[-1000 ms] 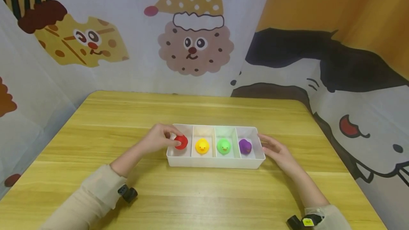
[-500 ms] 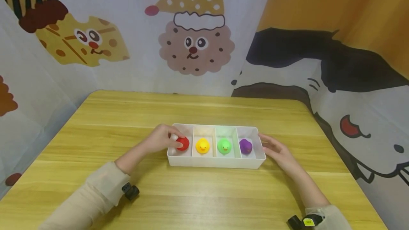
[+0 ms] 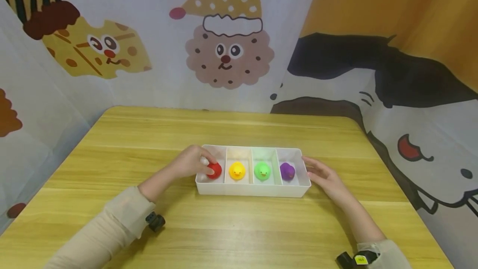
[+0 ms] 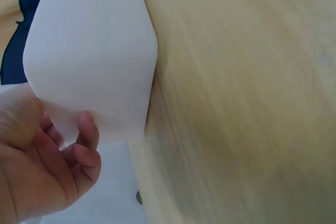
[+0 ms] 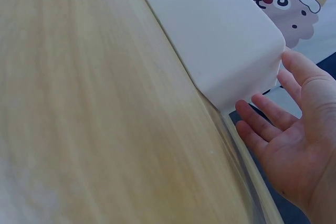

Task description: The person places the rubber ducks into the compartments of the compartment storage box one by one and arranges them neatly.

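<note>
A white divided box [image 3: 254,190] stands on the table. In its leftmost compartment my left hand [image 3: 190,163] pinches a red toy duck [image 3: 215,172] between thumb and fingers, which partly cover it. A yellow duck [image 3: 237,171], a green duck [image 3: 262,171] and a purple duck [image 3: 287,172] each sit in a compartment of their own, in that order to the right. My right hand [image 3: 324,176] touches the box's right end with loosely extended fingers. In the left wrist view, other fingers of the left hand [image 4: 47,166] curl beside the outer end wall; the duck is hidden there.
The wooden table [image 3: 231,227] reaches back to a cartoon-printed curtain [image 3: 149,90]. Each sleeve carries a small black camera, such as the left wrist camera [image 3: 155,221]. Thin white dividers [image 3: 252,167] separate the compartments.
My left hand and the red duck have shifted slightly right and lower in the leftmost compartment. The box, the other ducks and my right hand look unchanged.
</note>
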`<state>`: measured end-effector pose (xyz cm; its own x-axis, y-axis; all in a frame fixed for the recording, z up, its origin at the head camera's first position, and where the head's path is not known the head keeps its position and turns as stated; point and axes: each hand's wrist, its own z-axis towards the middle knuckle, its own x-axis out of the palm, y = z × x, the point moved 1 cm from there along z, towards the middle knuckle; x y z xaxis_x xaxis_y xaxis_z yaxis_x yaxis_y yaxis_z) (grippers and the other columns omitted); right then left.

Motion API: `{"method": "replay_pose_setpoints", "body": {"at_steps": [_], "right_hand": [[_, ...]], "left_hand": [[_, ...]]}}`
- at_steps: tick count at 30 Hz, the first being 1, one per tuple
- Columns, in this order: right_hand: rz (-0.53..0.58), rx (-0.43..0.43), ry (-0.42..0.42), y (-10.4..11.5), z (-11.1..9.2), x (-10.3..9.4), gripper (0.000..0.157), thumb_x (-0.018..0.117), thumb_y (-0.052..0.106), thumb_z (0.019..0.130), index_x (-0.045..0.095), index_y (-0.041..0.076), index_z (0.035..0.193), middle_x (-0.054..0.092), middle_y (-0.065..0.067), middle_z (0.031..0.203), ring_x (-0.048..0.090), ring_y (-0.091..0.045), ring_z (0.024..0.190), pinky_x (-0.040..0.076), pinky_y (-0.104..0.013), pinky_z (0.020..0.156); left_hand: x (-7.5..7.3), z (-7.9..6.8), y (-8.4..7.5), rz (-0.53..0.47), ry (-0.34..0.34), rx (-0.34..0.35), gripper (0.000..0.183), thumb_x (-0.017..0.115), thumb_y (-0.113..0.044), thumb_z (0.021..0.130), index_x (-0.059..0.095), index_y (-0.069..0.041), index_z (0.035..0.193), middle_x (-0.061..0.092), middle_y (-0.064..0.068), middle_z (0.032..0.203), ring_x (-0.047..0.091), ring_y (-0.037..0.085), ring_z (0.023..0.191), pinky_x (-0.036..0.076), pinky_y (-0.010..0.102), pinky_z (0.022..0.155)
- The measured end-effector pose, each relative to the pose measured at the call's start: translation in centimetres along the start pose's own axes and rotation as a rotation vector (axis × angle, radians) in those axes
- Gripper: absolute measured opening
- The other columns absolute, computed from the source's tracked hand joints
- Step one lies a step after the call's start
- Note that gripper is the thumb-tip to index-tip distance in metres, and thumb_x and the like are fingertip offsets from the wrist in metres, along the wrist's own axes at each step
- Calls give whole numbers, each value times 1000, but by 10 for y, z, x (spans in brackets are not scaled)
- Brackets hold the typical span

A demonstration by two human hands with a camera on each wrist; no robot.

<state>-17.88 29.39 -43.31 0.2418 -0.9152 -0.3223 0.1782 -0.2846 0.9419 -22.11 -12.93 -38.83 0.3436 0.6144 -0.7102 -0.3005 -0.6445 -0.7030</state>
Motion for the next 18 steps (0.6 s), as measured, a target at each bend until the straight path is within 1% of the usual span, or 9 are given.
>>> {"method": "replay_pose_setpoints", "body": {"at_steps": [5,10,12,15,18], "right_hand": [[-8,-1,-2,0,0,0,50,57,13,97,41,0,142,40,-24,142,53,-4,113,42,-21,91],[-8,2,-2,0,0,0,50,57,13,97,41,0,142,41,-24,142,53,-4,113,42,-20,91],[-2,3,1,1,-1,0,50,58,13,97,41,0,142,41,-24,142,54,-4,113,42,-21,91],[6,13,5,3,-1,0,50,58,14,97,41,1,142,43,-25,141,55,-6,112,44,-22,90],[14,30,13,6,-2,-1,50,58,15,97,42,2,142,45,-25,139,56,-8,111,45,-23,89]], "left_hand": [[0,1,-1,22,7,-9,20,83,-11,73,76,-12,92,69,-1,98,56,22,96,45,43,84],[0,-1,-1,13,-11,19,21,82,-13,75,76,-10,95,69,0,101,56,22,96,45,43,84],[0,-3,0,-5,-27,42,22,81,-13,77,76,-9,98,69,1,103,56,22,93,45,40,81],[-1,-6,3,-22,-52,86,24,79,-14,79,75,-6,101,68,3,106,53,19,74,45,33,67],[-5,-11,6,-34,-81,130,27,78,-14,81,73,-4,105,68,6,109,46,17,58,42,28,53]]}}
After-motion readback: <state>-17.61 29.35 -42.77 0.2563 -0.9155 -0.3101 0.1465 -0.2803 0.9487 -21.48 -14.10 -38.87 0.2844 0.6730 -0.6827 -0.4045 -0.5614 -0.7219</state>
